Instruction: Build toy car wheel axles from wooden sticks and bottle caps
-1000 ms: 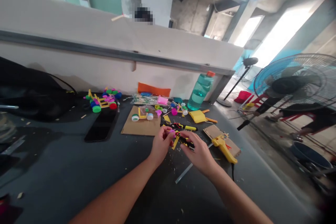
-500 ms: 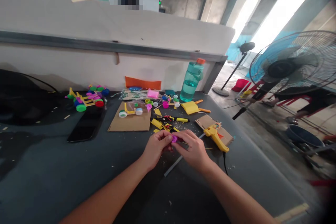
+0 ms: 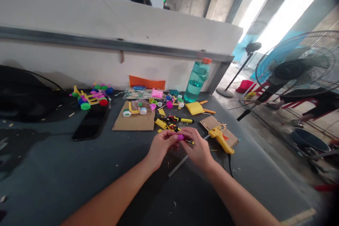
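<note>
We see the strongest light through the tall opening (image 3: 290,16) above and right of the water bottle (image 3: 196,83), its glare burned to plain white. Left of the bottle, soft shadows smudge the pale partition (image 3: 92,17), while the counter (image 3: 148,197) in front of it looks dim. Far right of it, the wide lens stretches the fan (image 3: 288,69). Below it, we find the purple piece (image 3: 180,137) between the fingers (image 3: 188,132) too blurred for detail.

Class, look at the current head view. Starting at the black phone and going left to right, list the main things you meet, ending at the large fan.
Black phone, cardboard sheet, left hand, small purple piece, right hand, yellow glue gun, large fan.
</note>
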`<state>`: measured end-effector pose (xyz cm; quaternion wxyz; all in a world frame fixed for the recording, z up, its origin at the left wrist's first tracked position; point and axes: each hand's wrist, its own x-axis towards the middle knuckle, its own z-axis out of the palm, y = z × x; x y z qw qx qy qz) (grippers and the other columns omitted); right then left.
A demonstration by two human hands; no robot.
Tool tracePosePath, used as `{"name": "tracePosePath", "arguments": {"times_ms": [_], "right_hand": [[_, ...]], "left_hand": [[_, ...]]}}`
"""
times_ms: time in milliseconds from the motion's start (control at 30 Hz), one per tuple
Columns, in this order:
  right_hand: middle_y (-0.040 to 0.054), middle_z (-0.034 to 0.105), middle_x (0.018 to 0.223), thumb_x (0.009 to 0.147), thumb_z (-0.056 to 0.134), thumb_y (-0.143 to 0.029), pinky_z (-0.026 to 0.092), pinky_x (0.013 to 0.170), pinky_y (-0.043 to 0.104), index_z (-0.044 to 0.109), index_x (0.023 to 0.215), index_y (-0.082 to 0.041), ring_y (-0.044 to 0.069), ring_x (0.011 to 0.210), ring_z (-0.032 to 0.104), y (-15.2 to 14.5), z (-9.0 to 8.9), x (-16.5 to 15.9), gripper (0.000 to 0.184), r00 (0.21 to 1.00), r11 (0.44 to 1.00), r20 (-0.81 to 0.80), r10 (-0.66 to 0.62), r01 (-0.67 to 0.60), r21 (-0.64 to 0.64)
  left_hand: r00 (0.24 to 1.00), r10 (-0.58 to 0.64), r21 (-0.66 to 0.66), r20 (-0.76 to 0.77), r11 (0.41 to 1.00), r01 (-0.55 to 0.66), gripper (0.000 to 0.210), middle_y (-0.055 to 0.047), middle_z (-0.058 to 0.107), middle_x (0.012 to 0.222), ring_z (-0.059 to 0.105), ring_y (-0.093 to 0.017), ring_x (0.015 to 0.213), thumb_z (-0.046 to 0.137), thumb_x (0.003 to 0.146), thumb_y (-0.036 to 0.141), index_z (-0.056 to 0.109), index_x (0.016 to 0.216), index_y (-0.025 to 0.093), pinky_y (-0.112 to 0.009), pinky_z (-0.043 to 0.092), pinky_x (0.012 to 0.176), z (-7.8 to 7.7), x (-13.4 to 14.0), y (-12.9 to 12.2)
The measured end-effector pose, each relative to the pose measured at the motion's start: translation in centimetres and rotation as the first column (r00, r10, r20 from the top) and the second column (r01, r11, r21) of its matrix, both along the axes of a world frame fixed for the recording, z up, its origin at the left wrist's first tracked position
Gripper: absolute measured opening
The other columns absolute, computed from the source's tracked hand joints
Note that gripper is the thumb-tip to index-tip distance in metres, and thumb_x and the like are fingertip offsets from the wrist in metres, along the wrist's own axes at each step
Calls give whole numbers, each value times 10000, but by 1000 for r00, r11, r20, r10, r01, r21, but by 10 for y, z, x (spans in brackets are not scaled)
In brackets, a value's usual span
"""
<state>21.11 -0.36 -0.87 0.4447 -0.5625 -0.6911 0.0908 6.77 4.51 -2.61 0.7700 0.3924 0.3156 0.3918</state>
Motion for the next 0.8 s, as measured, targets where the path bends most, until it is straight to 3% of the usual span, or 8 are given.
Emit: {"name": "tracePosePath", "arguments": {"times_ms": [200, 333, 433, 600, 800], "right_hand": [[62, 617, 1163, 818, 566, -211, 523, 859, 350, 523, 1196, -260, 205, 1045, 604, 2, -3, 4, 384, 996, 994, -43, 82, -84, -62], [42, 681, 973, 829, 583, -264, 539, 767, 329, 622, 1053, -268, 195, 889, 645, 3, -1, 7, 227, 997, 994, -57, 56, -61, -86], [26, 691, 872, 820, 602, -256, 530, 739, 318, 665, 921, -268, 188, 812, 645, 2, 2, 6, 119, 999, 998, -31, 26, -28, -61], [26, 681, 886, 830, 577, -233, 516, 742, 311, 651, 947, -264, 186, 813, 632, -1, 3, 6, 142, 999, 1000, -28, -30, 30, -3], [40, 658, 864, 832, 578, -232, 511, 729, 303, 651, 916, -232, 177, 795, 604, 0, 3, 3, 111, 1000, 1000, 13, 26, -26, 16]], "left_hand": [[994, 74, 46, -79, 996, -71, 268, -1, 633, 639, 574, -82, 543, 754, 645, 327, 628, 774, 128, -186, 463, 540, 6, -1, 3], [991, 95, 151, -93, 985, -80, 255, 15, 618, 625, 582, -93, 543, 744, 653, 326, 602, 751, 138, -199, 478, 544, 7, -2, 3], [995, 80, 146, -59, 987, -71, 287, 26, 607, 618, 593, -108, 538, 752, 646, 339, 571, 769, 154, -216, 488, 536, 6, -2, 3], [1000, 25, 71, -11, 997, -25, 363, -27, 640, 700, 602, -135, 562, 642, 729, 491, 594, 804, 139, -269, 515, 543, 3, -2, 0], [995, -13, 164, -96, 986, 29, 353, -1, 609, 675, 568, -123, 580, 652, 733, 471, 632, 832, 133, -239, 471, 548, 2, -3, 0]]}}
